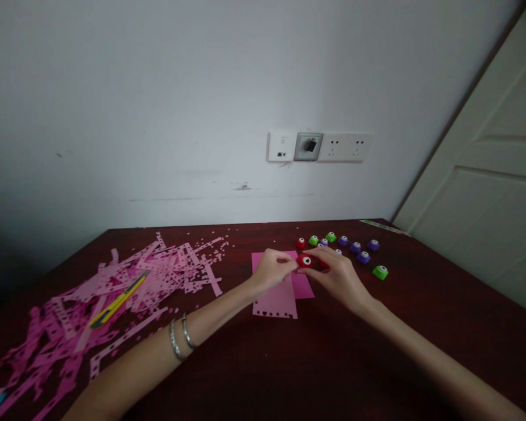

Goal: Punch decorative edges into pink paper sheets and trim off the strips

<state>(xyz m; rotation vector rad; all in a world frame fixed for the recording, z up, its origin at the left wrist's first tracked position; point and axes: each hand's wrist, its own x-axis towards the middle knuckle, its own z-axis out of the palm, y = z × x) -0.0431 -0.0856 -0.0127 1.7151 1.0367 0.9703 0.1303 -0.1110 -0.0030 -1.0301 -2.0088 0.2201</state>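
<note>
My right hand grips a small red craft punch between thumb and fingers, its white top with a dark mark facing me. At the punch's left side, my left hand is closed in a pinch; what lies between its fingertips is too small to make out. Below both hands lies a light pink sheet of paper with a row of small punched holes along its near edge. A darker pink sheet shows from under it on the right.
Several green punches and purple punches stand at the right, with another red punch behind my hands. Pink paper scraps cover the left, a yellow utility knife on them. Wall sockets are above the dark table.
</note>
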